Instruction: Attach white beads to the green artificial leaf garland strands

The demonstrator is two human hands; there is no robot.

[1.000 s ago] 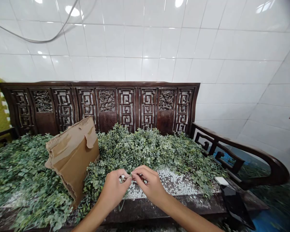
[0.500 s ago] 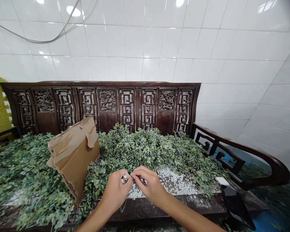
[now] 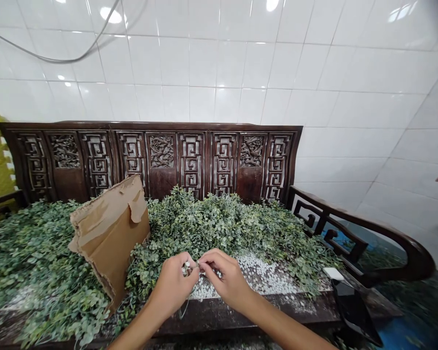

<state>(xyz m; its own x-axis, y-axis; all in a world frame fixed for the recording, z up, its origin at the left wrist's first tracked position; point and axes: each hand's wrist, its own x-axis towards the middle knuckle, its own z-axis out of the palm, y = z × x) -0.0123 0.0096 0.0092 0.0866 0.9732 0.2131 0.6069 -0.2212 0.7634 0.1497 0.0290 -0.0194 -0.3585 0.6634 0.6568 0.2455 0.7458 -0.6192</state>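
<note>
My left hand (image 3: 177,279) is closed in a pinch over the front of the bench seat. A thin green artificial stem (image 3: 184,309) hangs below it, and small white bits show between its thumb and fingers. My right hand (image 3: 224,276) pinches right beside the left fingertips; whatever sits between its fingers is too small to make out. Under and behind both hands lie scattered small white pieces (image 3: 264,276). Beyond them rises a heap of artificial green leaf sprigs (image 3: 219,221).
A torn cardboard sheet (image 3: 113,238) stands upright among the leaves, left of my hands. More leafy sprigs (image 3: 47,248) cover the left side. A black phone (image 3: 354,308) and a white block (image 3: 333,273) lie at right, near the carved wooden armrest (image 3: 383,228).
Both hands stay together at nearly the same place, with the fingertips shifting slightly. The view has moved a little; the bench things have not visibly moved.
</note>
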